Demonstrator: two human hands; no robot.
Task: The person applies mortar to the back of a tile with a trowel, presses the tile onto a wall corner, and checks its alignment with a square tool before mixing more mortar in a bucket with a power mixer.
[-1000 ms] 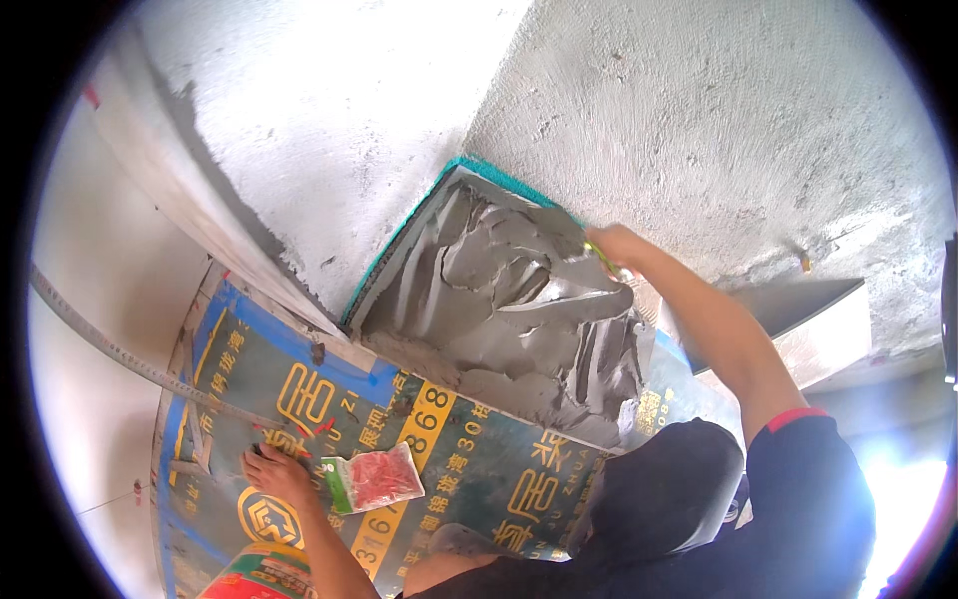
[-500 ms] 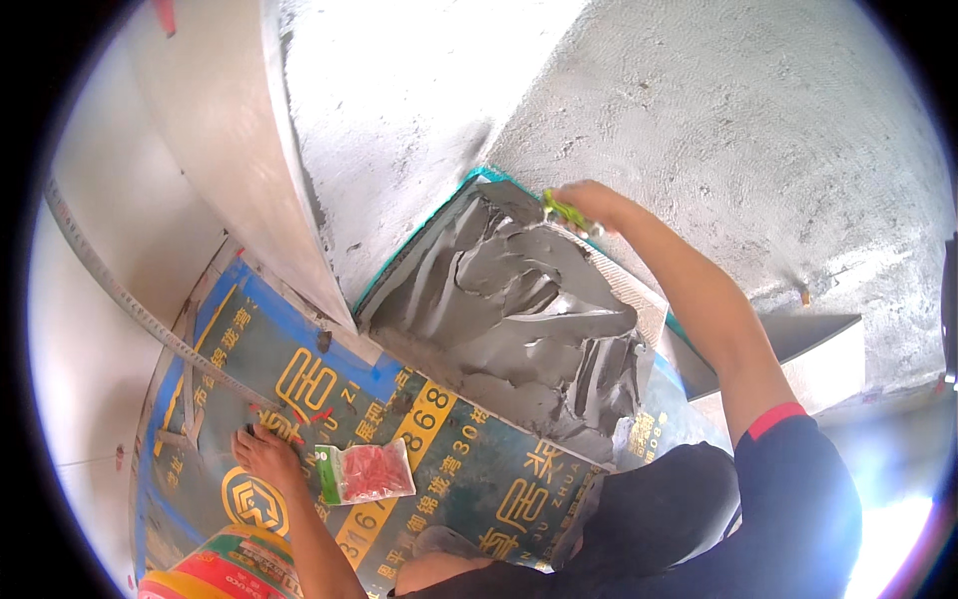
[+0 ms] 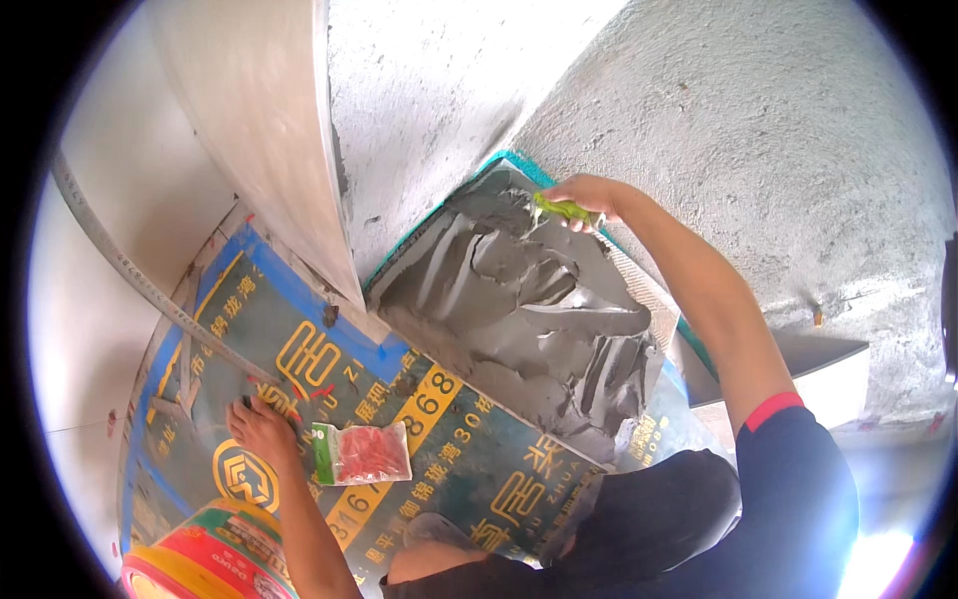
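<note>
My right hand is closed round the green handle of a trowel. Its blade, hard to make out, blends into wet grey mortar near the far corner. That mortar lies thick and ridged over the back of a tile, whose bare ribbed strip shows along the right. My left hand leans on the dark printed floor covering with fingers spread and nothing gripped. Beside it lies a clear bag of small red pieces.
A teal mat edges out from under the tile. Rough cement walls meet behind it. A pale panel stands on the left, with a tape measure stretched across nearby. A red and yellow bucket stands at lower left.
My right hand and the trowel have shifted slightly left over the mortar, near the far corner. My left hand stays planted on the floor covering. The whole view has tilted a little.
</note>
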